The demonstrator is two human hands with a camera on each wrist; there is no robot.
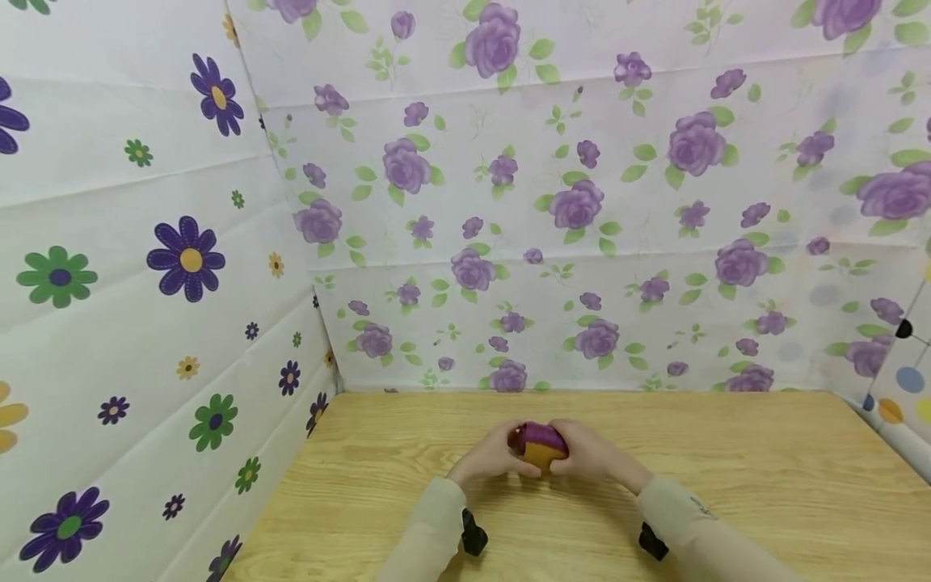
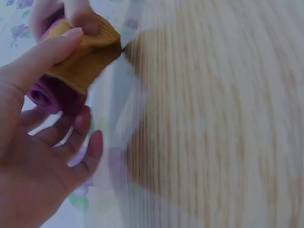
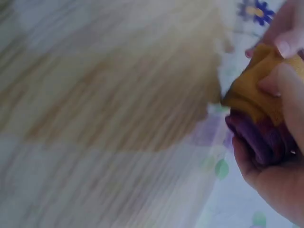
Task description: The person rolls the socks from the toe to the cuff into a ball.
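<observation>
A rolled-up pair of socks point(image 1: 543, 454), a purple roll with a mustard band folded round it, is held between my two hands over the table. My left hand point(image 1: 496, 454) grips one end, its thumb point(image 2: 45, 54) pressing the mustard cloth and its other fingers spread below the purple coil. At the opposite end my right hand point(image 1: 591, 453) pinches the bundle, thumb on the mustard part and fingers curled round the purple layers point(image 3: 259, 137). The spiral of the roll shows in the left wrist view.
The wood-grain table point(image 1: 727, 461) spreads out on both sides of my hands. Behind it hangs a white sheet with purple roses point(image 1: 473, 271), and a daisy-patterned sheet point(image 1: 145, 339) closes off the left. A dotted sheet point(image 1: 909, 380) stands at the right edge.
</observation>
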